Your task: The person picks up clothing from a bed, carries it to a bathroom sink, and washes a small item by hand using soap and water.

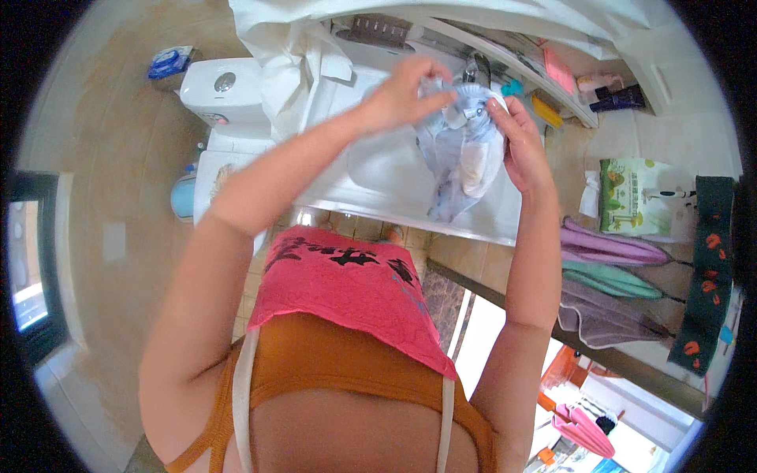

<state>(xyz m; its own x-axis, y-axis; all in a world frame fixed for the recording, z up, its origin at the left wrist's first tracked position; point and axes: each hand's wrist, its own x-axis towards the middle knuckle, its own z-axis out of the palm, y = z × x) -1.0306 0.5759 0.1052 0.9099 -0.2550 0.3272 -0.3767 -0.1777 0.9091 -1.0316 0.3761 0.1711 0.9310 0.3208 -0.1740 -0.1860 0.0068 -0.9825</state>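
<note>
Over a white washbasin [378, 159], a wet-looking pale blue garment [467, 154] with a gathered elastic edge hangs in folds. My right hand [523, 145] grips this edge on its right side, thumb on top. On the left, my left hand [408, 91] is blurred, its thumb and fingers spread apart close to the gathered edge. Whether the left thumb touches the cloth is unclear. Small round marks, perhaps snaps, show near the band. Behind the garment stands a dark metal faucet [476, 68], partly hidden.
A white toilet [225, 97] stands left of the basin, beside a white curtain [290, 71]. At right are purple [615, 245], green [615, 281] and grey [609, 313] hanging towels and a green-and-white pack [627, 195]. A shelf [514, 65] runs behind the faucet.
</note>
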